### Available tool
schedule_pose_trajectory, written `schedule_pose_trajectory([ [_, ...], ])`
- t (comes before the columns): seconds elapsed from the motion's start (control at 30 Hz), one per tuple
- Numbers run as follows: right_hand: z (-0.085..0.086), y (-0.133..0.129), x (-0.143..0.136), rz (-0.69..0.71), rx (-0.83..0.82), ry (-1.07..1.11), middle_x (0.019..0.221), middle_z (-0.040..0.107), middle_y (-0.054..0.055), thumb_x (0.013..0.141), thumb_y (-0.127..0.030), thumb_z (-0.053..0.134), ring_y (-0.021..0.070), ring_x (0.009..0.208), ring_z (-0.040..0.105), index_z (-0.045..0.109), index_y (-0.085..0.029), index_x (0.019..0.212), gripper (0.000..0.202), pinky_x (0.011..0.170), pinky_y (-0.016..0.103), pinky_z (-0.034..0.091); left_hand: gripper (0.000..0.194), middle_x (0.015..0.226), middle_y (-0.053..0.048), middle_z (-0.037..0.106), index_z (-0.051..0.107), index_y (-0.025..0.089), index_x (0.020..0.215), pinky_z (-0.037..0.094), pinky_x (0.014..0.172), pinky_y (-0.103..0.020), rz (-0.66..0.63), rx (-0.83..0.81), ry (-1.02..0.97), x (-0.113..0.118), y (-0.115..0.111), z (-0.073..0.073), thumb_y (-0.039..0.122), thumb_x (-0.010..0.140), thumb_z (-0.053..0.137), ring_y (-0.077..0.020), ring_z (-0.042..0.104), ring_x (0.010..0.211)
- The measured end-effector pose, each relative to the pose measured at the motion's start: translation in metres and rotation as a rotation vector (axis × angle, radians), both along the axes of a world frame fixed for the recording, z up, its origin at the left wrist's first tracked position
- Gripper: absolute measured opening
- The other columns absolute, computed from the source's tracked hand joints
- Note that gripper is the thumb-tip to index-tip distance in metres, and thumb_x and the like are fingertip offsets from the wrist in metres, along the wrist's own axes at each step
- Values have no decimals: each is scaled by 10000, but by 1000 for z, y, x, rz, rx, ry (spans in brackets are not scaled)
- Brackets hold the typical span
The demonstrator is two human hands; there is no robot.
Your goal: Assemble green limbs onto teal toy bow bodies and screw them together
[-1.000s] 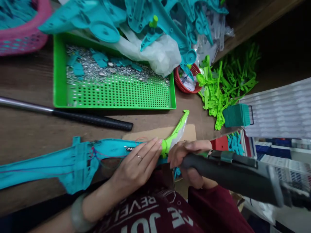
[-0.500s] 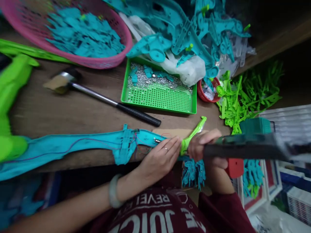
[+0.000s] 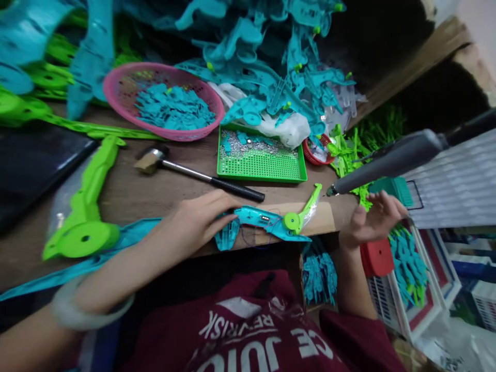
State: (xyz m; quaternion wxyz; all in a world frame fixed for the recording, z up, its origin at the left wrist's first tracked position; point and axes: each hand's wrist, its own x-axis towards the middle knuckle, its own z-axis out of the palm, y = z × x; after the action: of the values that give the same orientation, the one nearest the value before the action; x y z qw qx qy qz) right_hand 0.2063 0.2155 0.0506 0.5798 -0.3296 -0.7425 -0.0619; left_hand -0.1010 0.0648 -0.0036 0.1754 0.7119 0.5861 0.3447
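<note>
My left hand [image 3: 201, 219] lies over a long teal plastic housing [image 3: 253, 214], with thumb and fingers closed around its cross-shaped part. Thin wires and a small metal spring-like piece show inside the housing. On its right end sits a lime-green plastic arm [image 3: 292, 221] with a round hub, pointing up and away. My right hand [image 3: 372, 219] is raised at the right, fingers apart and holding nothing. Beyond it, a grey electric screwdriver [image 3: 387, 160] hangs at a slant, its tip above the bench near the green arm and apart from my hand.
A hammer [image 3: 194, 173] lies behind the housing. A green tray [image 3: 263, 168] of screws, a pink basket [image 3: 166, 135] of teal parts and a small red basket [image 3: 315, 155] stand farther back. A large lime-green piece [image 3: 91, 206] is at left; a red box [image 3: 375, 258] is below my right hand.
My right hand has let go of the screwdriver, which has swung up and away. My left hand has moved left along the housing, off the green arm. The view has shifted left.
</note>
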Motion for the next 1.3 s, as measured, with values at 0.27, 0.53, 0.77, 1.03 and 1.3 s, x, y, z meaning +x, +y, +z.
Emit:
schedule_pose_trajectory([
  [0.27, -3, -46, -61, 608, -231, -1368, 1312, 595, 190, 986, -317, 566, 282, 1135, 552, 568, -140, 1293, 355, 945, 453, 522, 343, 911, -55, 704, 688, 203, 949, 539, 827, -353, 231, 40, -173, 19, -27, -5, 482, 991, 493, -223, 676, 868],
  [0.53, 8, -7, -78, 882, -701, -1116, 927, 689, 82, 969, -194, 564, 197, 920, 620, 676, -154, 1000, 123, 803, 329, 515, 300, 962, -59, 720, 723, 221, 985, 569, 825, -341, 175, 39, -252, 12, -27, -11, 450, 977, 529, -216, 697, 893],
  [0.77, 2, 28, -123, 788, -1046, -676, 667, 553, -62, 907, -220, 546, 81, 573, 520, 586, -169, 846, 89, 558, 203, 406, 229, 1007, -54, 742, 720, 226, 993, 583, 848, -335, 161, 38, -290, 17, -21, -9, 408, 952, 585, -216, 714, 951],
  [1.03, 6, 8, -120, 594, -681, -1234, 846, 645, 59, 912, -84, 556, 169, 782, 509, 658, -159, 819, 157, 669, 284, 334, 246, 1063, -57, 780, 661, 212, 1139, 614, 890, -373, 385, 79, -404, 20, -17, -18, 348, 939, 615, -215, 749, 955],
  [1.3, 38, -16, -78, 1109, -742, -1227, 970, 673, 74, 992, -192, 554, 174, 861, 626, 713, -170, 994, 161, 767, 289, 484, 213, 824, -14, 737, 651, 202, 1026, 601, 679, -295, 368, 123, -210, 32, -17, -14, 403, 959, 629, -166, 696, 674],
])
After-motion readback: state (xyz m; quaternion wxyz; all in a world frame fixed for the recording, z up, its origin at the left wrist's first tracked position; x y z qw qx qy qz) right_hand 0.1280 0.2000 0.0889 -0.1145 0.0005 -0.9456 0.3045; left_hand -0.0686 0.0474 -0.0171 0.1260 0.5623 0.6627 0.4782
